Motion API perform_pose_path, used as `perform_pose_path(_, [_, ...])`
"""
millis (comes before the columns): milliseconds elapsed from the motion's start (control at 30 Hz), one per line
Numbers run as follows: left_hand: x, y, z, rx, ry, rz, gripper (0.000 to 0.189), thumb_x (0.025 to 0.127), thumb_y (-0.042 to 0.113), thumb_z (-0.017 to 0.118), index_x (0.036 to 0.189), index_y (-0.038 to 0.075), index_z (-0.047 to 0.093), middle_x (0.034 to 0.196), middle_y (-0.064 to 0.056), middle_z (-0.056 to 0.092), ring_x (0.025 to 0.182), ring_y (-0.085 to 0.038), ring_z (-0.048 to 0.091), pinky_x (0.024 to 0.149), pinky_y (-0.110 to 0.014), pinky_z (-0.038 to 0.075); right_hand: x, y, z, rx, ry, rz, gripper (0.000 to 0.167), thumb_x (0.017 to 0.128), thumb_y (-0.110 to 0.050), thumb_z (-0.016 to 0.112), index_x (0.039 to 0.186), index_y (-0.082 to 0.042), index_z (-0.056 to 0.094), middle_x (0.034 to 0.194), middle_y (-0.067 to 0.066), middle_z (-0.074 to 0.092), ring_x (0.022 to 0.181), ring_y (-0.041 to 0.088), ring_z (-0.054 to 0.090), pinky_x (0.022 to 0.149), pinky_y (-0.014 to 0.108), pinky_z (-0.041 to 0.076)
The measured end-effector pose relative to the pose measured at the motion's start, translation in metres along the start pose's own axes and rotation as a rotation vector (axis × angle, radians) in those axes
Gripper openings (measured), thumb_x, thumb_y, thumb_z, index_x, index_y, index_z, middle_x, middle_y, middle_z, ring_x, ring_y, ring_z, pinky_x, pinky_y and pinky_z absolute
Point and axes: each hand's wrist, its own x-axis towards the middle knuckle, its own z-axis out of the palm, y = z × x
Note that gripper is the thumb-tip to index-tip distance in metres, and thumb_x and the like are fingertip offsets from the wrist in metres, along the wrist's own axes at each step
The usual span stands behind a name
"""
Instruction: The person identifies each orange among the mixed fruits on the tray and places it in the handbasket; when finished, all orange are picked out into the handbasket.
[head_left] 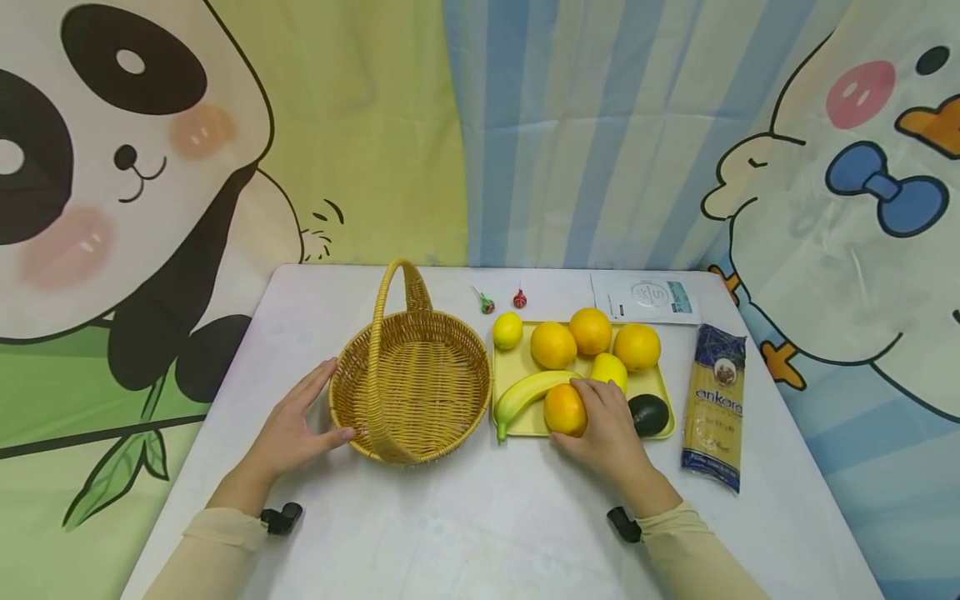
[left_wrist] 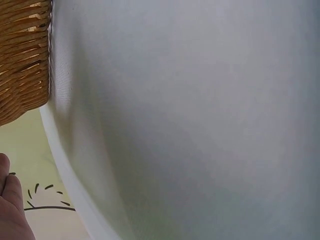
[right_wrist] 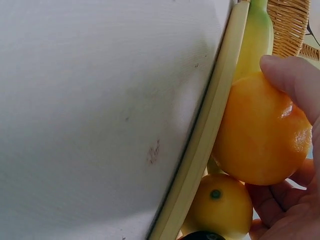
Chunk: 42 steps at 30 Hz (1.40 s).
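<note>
My right hand [head_left: 609, 429] grips an orange [head_left: 565, 410] at the front of the yellow tray [head_left: 531, 429]; in the right wrist view the thumb lies on one side of the orange [right_wrist: 265, 130] and the fingers curl round the other. Beside it on the tray are a banana [head_left: 528, 392], a yellow fruit [head_left: 611, 368] partly hidden by the hand, and a dark avocado [head_left: 649, 415]. My left hand [head_left: 292, 433] is at the left side of a wicker basket [head_left: 420, 383], thumb and fingers spread along its rim. No item shows inside the basket.
Three more oranges [head_left: 553, 345] and a lemon [head_left: 507, 331] lie along the tray's back. A pasta packet [head_left: 714, 408] is to the right, a white printed sheet [head_left: 645, 298] behind. A green lollipop [head_left: 487, 306] and a red lollipop [head_left: 520, 298] lie near the table's back edge.
</note>
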Motion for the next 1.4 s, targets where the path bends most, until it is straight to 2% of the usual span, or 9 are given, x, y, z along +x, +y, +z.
perform_pose_path(333, [-0.001, -0.001, 0.001, 0.001, 0.003, -0.003, 0.116, 0.074, 0.044, 0.094, 0.167, 0.026, 0.027, 0.172, -0.016, 0.031, 0.156, -0.046, 0.031, 0.117, -0.077, 0.032, 0.0, -0.001, 0.0, -0.049, -0.014, -0.006, 0.098, 0.064, -0.037, 0.102, 0.144, -0.003, 0.056, 0.138, 0.017, 0.062, 0.128, 0.038, 0.053, 0.115, 0.054, 0.04])
perform_pose_path(567, [0.0, 0.0, 0.001, 0.022, 0.003, -0.002, 0.116, 0.074, 0.046, 0.093, 0.167, 0.025, 0.027, 0.172, -0.014, 0.031, 0.156, -0.046, 0.032, 0.118, -0.076, 0.032, 0.001, -0.004, -0.002, -0.032, 0.01, -0.008, 0.094, 0.064, -0.035, 0.101, 0.142, -0.004, 0.059, 0.137, 0.016, 0.063, 0.126, 0.037, 0.055, 0.112, 0.053, 0.044])
perform_pose_path(800, [-0.001, -0.001, 0.001, 0.029, 0.005, 0.003, 0.116, 0.074, 0.046, 0.093, 0.167, 0.025, 0.027, 0.171, -0.016, 0.032, 0.156, -0.046, 0.032, 0.118, -0.076, 0.032, 0.002, -0.01, -0.013, 0.028, 0.091, -0.035, 0.093, 0.06, -0.03, 0.103, 0.139, -0.002, 0.062, 0.134, 0.017, 0.064, 0.123, 0.036, 0.056, 0.107, 0.054, 0.051])
perform_pose_path(1100, [-0.004, -0.003, 0.004, 0.033, 0.008, -0.005, 0.116, 0.074, 0.049, 0.093, 0.167, 0.027, 0.027, 0.171, -0.014, 0.032, 0.155, -0.045, 0.033, 0.118, -0.075, 0.032, 0.002, -0.011, -0.028, 0.037, 0.071, -0.01, 0.096, 0.061, -0.032, 0.103, 0.142, -0.003, 0.061, 0.137, 0.017, 0.063, 0.125, 0.037, 0.055, 0.107, 0.058, 0.051])
perform_pose_path(1400, [-0.002, 0.0, 0.0, 0.044, -0.008, -0.007, 0.116, 0.076, 0.051, 0.091, 0.168, 0.027, 0.025, 0.173, -0.013, 0.03, 0.156, -0.045, 0.032, 0.119, -0.074, 0.032, 0.011, -0.014, -0.047, 0.065, 0.093, -0.046, 0.092, 0.061, -0.029, 0.103, 0.139, -0.003, 0.061, 0.133, 0.02, 0.064, 0.119, 0.038, 0.056, 0.1, 0.058, 0.052])
